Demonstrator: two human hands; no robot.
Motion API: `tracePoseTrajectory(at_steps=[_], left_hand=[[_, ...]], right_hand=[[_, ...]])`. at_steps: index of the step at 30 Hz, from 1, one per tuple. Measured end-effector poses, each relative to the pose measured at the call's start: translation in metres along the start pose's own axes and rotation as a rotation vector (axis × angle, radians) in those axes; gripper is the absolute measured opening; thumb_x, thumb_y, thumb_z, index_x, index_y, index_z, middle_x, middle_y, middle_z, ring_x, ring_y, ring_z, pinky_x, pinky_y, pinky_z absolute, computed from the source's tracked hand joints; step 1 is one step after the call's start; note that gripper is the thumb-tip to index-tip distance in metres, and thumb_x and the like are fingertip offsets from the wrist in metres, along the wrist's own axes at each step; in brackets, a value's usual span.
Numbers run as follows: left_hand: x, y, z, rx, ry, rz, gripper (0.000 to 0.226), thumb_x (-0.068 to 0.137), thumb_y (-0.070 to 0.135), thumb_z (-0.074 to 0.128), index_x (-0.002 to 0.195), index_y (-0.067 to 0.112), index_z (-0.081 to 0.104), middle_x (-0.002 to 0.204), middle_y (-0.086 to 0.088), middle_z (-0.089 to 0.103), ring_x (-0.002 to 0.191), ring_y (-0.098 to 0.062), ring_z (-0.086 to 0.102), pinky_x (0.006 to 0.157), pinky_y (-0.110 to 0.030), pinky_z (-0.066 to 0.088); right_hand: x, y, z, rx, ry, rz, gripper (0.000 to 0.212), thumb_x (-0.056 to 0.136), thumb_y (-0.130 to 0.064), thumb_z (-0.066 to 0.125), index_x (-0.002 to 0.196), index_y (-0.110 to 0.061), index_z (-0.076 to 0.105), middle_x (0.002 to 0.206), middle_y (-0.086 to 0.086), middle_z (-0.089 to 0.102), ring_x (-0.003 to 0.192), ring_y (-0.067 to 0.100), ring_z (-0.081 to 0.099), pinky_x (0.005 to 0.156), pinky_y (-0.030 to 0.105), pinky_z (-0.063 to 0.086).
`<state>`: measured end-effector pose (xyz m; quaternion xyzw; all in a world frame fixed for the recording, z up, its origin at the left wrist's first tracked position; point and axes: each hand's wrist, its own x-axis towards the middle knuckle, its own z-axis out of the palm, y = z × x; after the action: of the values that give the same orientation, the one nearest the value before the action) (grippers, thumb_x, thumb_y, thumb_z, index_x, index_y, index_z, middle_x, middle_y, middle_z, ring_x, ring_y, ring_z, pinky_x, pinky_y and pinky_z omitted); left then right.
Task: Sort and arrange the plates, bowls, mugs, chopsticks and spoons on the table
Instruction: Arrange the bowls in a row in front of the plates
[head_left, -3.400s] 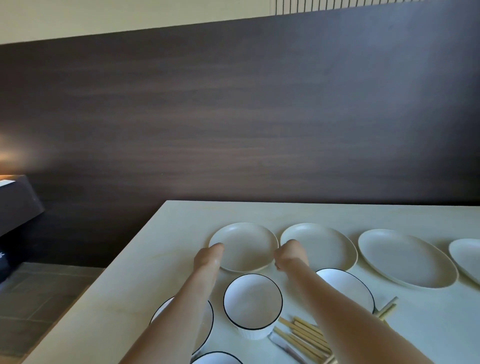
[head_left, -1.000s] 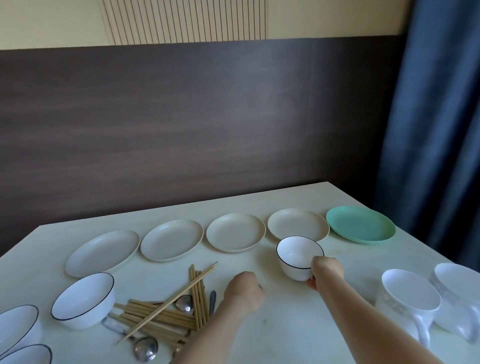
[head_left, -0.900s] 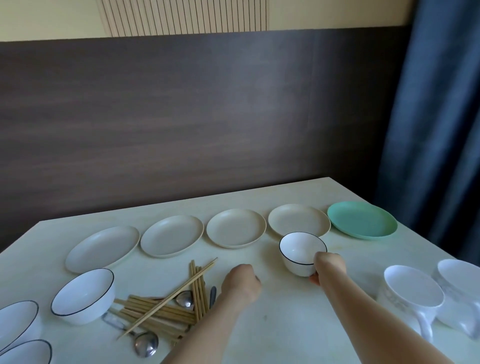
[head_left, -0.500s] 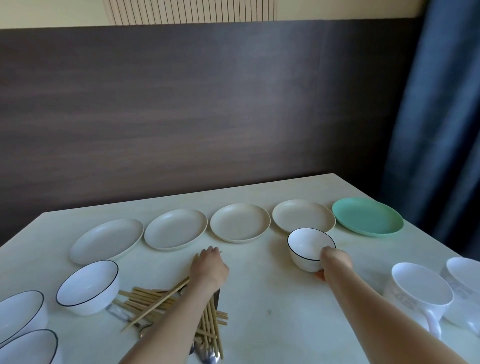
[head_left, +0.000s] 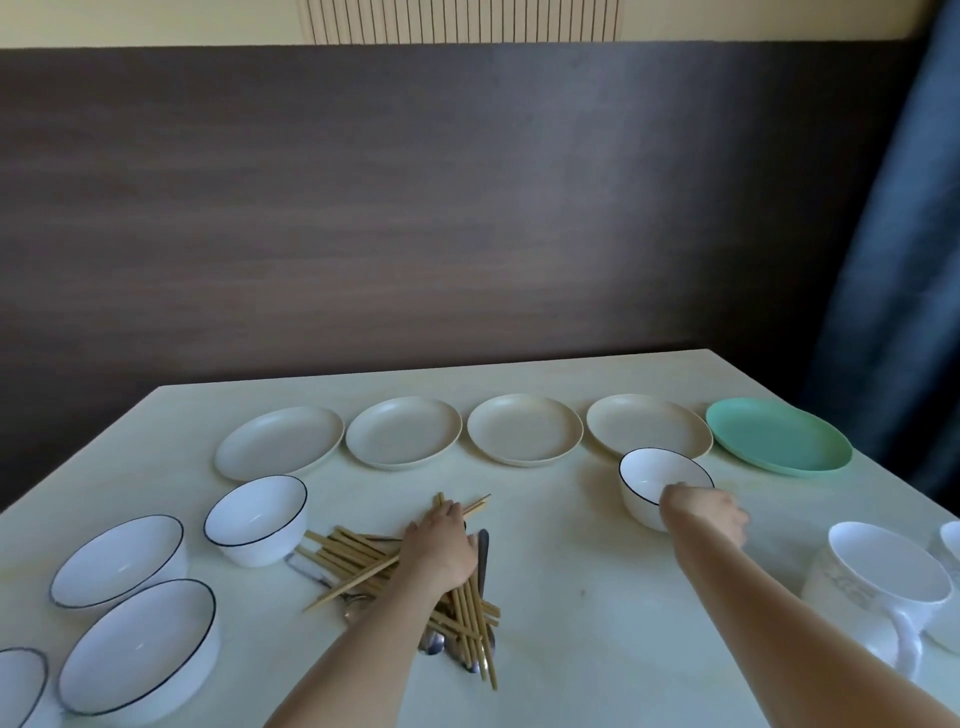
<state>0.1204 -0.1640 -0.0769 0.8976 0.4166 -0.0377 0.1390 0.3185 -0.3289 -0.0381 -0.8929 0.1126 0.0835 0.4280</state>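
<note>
A row of plates lines the far side of the table: several beige plates (head_left: 523, 427) and one green plate (head_left: 778, 441) at the right end. My right hand (head_left: 704, 514) grips the near rim of a small black-rimmed white bowl (head_left: 657, 480) below the fourth plate. My left hand (head_left: 441, 545) rests palm-down on a heap of wooden chopsticks (head_left: 467, 613) with metal spoons (head_left: 483, 561) under it; whether it grips any is hidden. Several more black-rimmed bowls (head_left: 257, 517) stand at the left.
Two white mugs (head_left: 883, 582) stand at the right edge of the pale table (head_left: 587, 623). A dark wood wall runs behind the table, and a blue curtain (head_left: 904, 291) hangs at the right. The table's left edge drops off near the bowls.
My left hand has moved left onto the chopstick heap and pressed down on it. My right hand stays on the small bowl, which has shifted slightly away from me.
</note>
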Motion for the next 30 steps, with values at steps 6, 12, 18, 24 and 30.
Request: tracePoseTrajectory(at_steps=[6, 12, 18, 24, 30], left_hand=[[-0.026, -0.009, 0.006, 0.015, 0.03, -0.018, 0.059, 0.099, 0.038, 0.031, 0.151, 0.013, 0.019, 0.16, -0.004, 0.015, 0.146, -0.024, 0.021, 0.119, -0.041, 0.018], [-0.049, -0.018, 0.011, 0.006, 0.075, -0.033, 0.057, 0.098, 0.038, 0.031, 0.149, 0.013, 0.024, 0.158, -0.005, 0.021, 0.145, -0.024, 0.023, 0.117, -0.041, 0.02], [-0.065, -0.027, 0.016, -0.025, 0.122, -0.058, 0.055, 0.098, 0.038, 0.031, 0.147, 0.013, 0.029, 0.156, -0.007, 0.027, 0.143, -0.025, 0.026, 0.117, -0.042, 0.022], [-0.069, -0.032, 0.015, -0.058, 0.124, -0.083, 0.061, 0.099, 0.041, 0.03, 0.151, 0.01, 0.019, 0.159, -0.007, 0.018, 0.147, -0.025, 0.018, 0.119, -0.043, 0.017], [-0.072, -0.055, -0.003, -0.205, 0.226, -0.1, 0.054, 0.097, 0.042, 0.035, 0.138, 0.007, 0.041, 0.142, -0.01, 0.045, 0.133, -0.026, 0.039, 0.11, -0.039, 0.033]], right_hand=[[-0.032, 0.003, -0.002, -0.03, 0.144, -0.061, 0.048, 0.091, -0.023, 0.05, 0.13, 0.003, 0.043, 0.134, 0.022, 0.042, 0.127, 0.034, 0.037, 0.102, 0.039, 0.032], [-0.064, 0.003, 0.002, -0.065, 0.1, -0.167, 0.05, 0.093, -0.025, 0.049, 0.132, 0.005, 0.039, 0.136, 0.022, 0.04, 0.128, 0.035, 0.035, 0.104, 0.038, 0.031], [-0.099, 0.001, 0.011, -0.133, -0.029, -0.247, 0.048, 0.089, -0.017, 0.047, 0.132, 0.002, 0.04, 0.138, 0.02, 0.04, 0.129, 0.034, 0.036, 0.105, 0.038, 0.033], [-0.13, -0.005, 0.024, -0.2, -0.174, -0.362, 0.054, 0.093, -0.032, 0.047, 0.133, 0.003, 0.04, 0.139, 0.022, 0.041, 0.13, 0.036, 0.039, 0.106, 0.038, 0.034], [-0.156, -0.019, 0.043, -0.262, -0.296, -0.465, 0.046, 0.093, -0.032, 0.044, 0.125, 0.001, 0.049, 0.131, 0.022, 0.046, 0.119, 0.035, 0.05, 0.1, 0.037, 0.041]])
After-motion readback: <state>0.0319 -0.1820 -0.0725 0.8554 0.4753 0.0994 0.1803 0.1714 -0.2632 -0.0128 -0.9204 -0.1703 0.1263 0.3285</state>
